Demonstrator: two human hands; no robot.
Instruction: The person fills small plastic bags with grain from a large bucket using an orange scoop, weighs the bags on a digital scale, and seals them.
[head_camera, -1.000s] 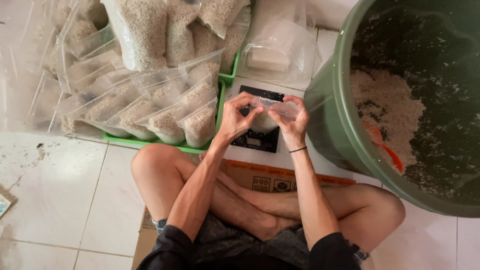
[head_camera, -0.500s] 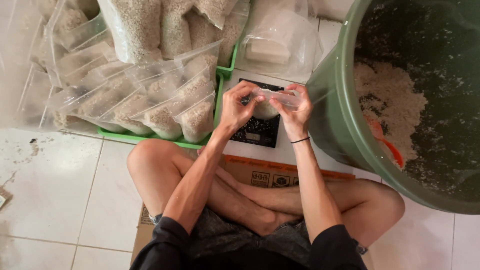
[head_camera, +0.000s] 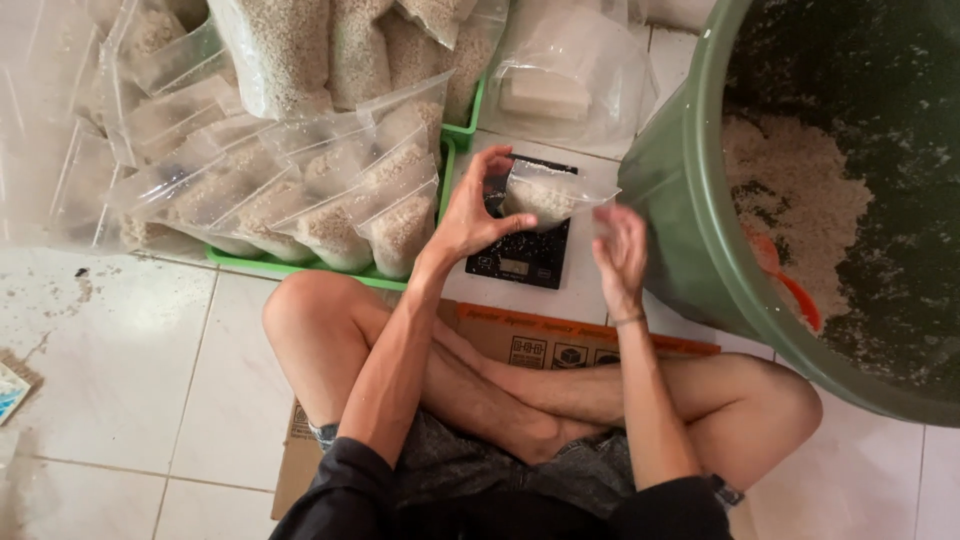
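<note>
My left hand (head_camera: 478, 205) grips the left side of a small clear plastic bag (head_camera: 548, 193) partly filled with pale grain, holding it just above a black digital scale (head_camera: 522, 252) on the tiled floor. My right hand (head_camera: 620, 256) hovers just right of the bag with its fingers apart; it is motion-blurred and off the bag. I sit cross-legged on a flattened cardboard sheet (head_camera: 560, 335).
A green tray (head_camera: 300, 268) stacked with several filled clear grain bags (head_camera: 330, 200) lies at the left. A big green tub (head_camera: 700, 250) holding pale grain and an orange scoop (head_camera: 790, 285) stands at the right. A pile of empty plastic bags (head_camera: 570, 70) lies behind the scale.
Both hands held the bag's top before. Now my right hand has let go and dropped to the right, and my left hand alone holds the bag lower over the scale.
</note>
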